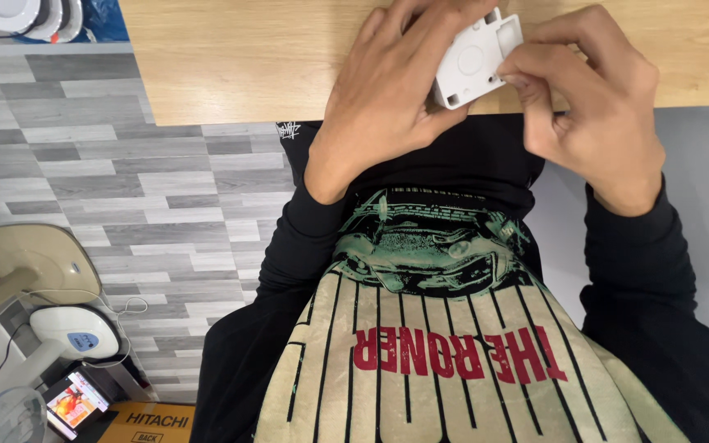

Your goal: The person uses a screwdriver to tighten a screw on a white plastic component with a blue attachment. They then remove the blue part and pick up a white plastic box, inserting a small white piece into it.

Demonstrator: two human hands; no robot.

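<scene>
Looking down from a head-worn camera, the view shows two bare hands working at the near edge of a light wooden table [248, 57]. Both hands hold a small white plastic housing [476, 59], roughly square with rounded corners, a round raised disc on its face and a small notch at one corner. It sits tilted just above the table edge, between the two hands. The left hand [395, 90] wraps around its left side, its grip closed on the part with fingers curled behind it. The right hand [596, 107] pinches the right edge, thumb and fingertips in a narrow grip pressed against the plastic. Long black sleeves [289, 262] cover both forearms, over a black and cream printed shirt [428, 328].

Below the table lies a floor [125, 180] of grey wood-look planks in mixed shades. At the lower left stand the beige base of a fan [38, 258], a white fan base [75, 332] with a cord, a small lit screen [75, 402] and a cardboard box [153, 422]. White round light fittings [26, 16] lie at the top left corner.
</scene>
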